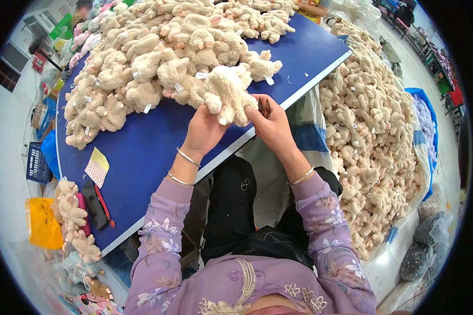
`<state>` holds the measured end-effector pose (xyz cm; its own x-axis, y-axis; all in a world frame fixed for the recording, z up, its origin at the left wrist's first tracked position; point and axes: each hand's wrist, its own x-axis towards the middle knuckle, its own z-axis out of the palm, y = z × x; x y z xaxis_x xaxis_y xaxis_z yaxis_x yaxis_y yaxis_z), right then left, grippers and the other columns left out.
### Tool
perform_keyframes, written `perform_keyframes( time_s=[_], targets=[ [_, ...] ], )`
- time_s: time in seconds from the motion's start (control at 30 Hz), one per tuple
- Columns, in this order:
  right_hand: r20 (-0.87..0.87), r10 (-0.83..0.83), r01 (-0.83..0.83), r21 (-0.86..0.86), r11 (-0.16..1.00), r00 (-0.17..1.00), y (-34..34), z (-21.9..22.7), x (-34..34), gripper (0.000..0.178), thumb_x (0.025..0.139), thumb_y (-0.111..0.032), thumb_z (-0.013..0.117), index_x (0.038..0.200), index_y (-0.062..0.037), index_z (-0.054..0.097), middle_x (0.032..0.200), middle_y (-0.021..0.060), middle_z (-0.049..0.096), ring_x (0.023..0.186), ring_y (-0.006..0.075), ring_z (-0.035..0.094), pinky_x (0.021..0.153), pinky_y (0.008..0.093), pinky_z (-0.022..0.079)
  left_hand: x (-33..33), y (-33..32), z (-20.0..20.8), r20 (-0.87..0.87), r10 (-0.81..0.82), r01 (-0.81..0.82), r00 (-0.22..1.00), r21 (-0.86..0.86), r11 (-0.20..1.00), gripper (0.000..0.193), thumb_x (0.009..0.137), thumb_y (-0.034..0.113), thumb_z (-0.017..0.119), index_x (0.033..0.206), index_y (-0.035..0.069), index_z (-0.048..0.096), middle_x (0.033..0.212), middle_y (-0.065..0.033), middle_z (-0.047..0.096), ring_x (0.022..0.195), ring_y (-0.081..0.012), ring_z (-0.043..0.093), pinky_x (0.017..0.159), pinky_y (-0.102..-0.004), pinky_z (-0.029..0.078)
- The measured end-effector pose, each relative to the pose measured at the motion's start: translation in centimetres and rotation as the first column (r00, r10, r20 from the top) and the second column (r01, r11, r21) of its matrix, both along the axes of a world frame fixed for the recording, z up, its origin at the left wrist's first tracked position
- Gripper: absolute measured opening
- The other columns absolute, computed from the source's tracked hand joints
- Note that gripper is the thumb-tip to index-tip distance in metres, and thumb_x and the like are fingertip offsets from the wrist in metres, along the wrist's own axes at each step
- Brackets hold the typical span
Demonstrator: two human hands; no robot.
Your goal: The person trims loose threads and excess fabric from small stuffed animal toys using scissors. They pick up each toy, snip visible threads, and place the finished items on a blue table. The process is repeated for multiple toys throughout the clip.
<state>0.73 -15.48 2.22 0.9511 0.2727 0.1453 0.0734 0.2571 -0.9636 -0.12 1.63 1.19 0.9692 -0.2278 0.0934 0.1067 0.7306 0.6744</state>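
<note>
A cream fluffy plush toy [227,93] is held at the near edge of the blue table [142,152]. My left hand [204,131] grips it from below. My right hand [270,122] pinches its right side and also holds a small dark tool [264,106] between the fingers. Both wrists wear thin silver bangles. Just beyond the held toy lies a large heap of the same cream plush toys [157,58] covering the far half of the table.
A big open sack [373,136] full of cream plush toys stands on the floor at the right. On the table's left end lie a dark phone [94,205], a red pen [104,206] and a yellow note pad [98,167]. Crates and bags crowd the floor at left.
</note>
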Motion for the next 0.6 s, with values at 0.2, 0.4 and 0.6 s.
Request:
perform_keyframes(
  time_s=[0.2,0.4,0.6],
  targets=[
    [0.139,-0.145,0.152,-0.036,0.988,0.980,0.0,-0.8,0.8,0.028,0.086,-0.008,0.063,0.111,0.0005,0.055,0.089,-0.0016,0.058,0.075,0.0028,0.050,0.065,0.0180,0.041,-0.2,0.1,1.2,0.081,0.061,-0.070,0.995,0.118,0.991,0.056,0.094,0.034,0.052,0.138,0.005,0.032,0.122,-0.0091,0.051,0.107,-0.0168,0.055,0.084,-0.0355,0.052],
    [0.166,-0.063,0.079,-0.097,0.992,0.984,-0.2,-0.2,0.3,0.047,0.080,0.000,0.064,0.125,-0.0065,0.049,0.083,-0.0042,0.054,0.070,0.0019,0.045,0.059,0.0174,0.038,0.5,0.8,0.9,-0.011,0.136,-0.125,0.991,0.335,0.934,0.040,0.090,0.024,0.062,0.121,0.004,0.047,0.100,-0.0045,0.060,0.078,-0.0101,0.062,0.056,-0.0252,0.054],
    [0.230,-0.028,0.056,-0.116,0.992,0.973,-0.6,0.5,-0.1,0.035,0.080,0.000,0.068,0.113,-0.0061,0.059,0.080,-0.0063,0.053,0.067,0.0000,0.043,0.057,0.0157,0.036,0.4,0.2,0.6,-0.048,0.205,-0.179,0.978,0.322,0.930,0.032,0.092,0.028,0.059,0.112,0.004,0.052,0.091,-0.0043,0.063,0.069,-0.0091,0.061,0.049,-0.0234,0.051]
  ],
)
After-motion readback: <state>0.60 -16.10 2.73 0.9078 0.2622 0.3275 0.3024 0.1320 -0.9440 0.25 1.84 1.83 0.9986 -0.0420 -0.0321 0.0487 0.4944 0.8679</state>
